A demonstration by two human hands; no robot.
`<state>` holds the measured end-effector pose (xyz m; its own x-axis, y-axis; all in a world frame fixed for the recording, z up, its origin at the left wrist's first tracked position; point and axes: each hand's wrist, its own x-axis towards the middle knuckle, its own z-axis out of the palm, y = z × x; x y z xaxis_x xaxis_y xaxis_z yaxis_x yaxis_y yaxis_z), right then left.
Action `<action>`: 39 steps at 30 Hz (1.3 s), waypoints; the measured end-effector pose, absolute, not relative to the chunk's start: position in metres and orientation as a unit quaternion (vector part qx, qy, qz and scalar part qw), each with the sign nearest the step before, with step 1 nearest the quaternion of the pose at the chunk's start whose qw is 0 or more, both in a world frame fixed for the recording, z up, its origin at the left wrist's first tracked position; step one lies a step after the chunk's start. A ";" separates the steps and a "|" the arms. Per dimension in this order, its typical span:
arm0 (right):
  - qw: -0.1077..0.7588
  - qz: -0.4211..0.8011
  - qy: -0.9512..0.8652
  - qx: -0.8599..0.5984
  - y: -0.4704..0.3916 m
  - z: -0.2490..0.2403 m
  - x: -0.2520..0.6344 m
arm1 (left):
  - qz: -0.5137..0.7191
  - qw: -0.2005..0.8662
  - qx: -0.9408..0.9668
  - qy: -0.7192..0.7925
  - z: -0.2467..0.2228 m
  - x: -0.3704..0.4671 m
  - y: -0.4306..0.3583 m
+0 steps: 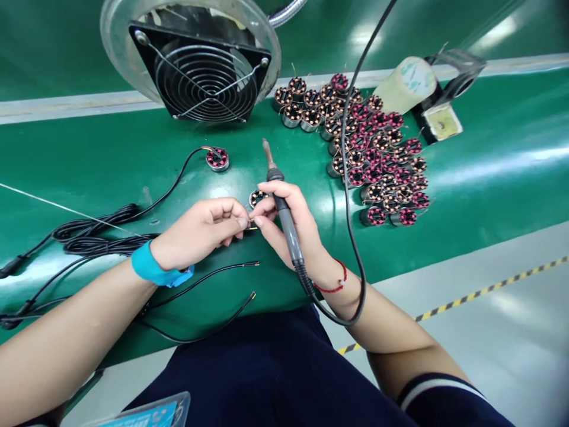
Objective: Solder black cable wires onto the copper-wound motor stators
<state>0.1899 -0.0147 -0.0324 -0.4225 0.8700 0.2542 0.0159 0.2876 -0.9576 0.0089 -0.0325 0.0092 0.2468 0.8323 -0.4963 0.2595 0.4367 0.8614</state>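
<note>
Our left hand (208, 225) pinches a fine wire (251, 220) between thumb and fingers, and our right hand (291, 222) meets it there with thumb and fingertip closed together, the soldering iron (288, 228) lodged along the same hand with its tip (266, 149) pointing away from us. Just beyond the fingertips sits a wound coil (258, 198), partly hidden by the right hand; whether we touch it, we cannot tell. To work well here, we should pinch close to the wire's end, twist gently so no strand breaks, and mind that the hot end stays clear of the fingers and cables. The green tabletop (489, 178) is glossy, so small parts could probably slide. Black cables (106, 231) lie at our left, one joined to a red-wound coil (217, 158); a fan (207, 80) stands at the back, and many coils (372, 157) crowd together on the right, near an iron stand (444, 121). Beyond the edge, the pale floor (502, 332) carries a yellow-and-black stripe (473, 295).
</note>
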 end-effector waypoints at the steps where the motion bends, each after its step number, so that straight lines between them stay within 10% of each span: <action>1: 0.412 0.496 -0.679 -0.350 -0.015 -0.031 0.192 | 0.222 0.617 0.479 0.584 0.008 0.009 -0.031; 39: 0.507 0.336 -0.690 -0.393 -0.033 -0.026 0.224 | 0.225 0.580 0.457 0.636 -0.009 0.000 -0.024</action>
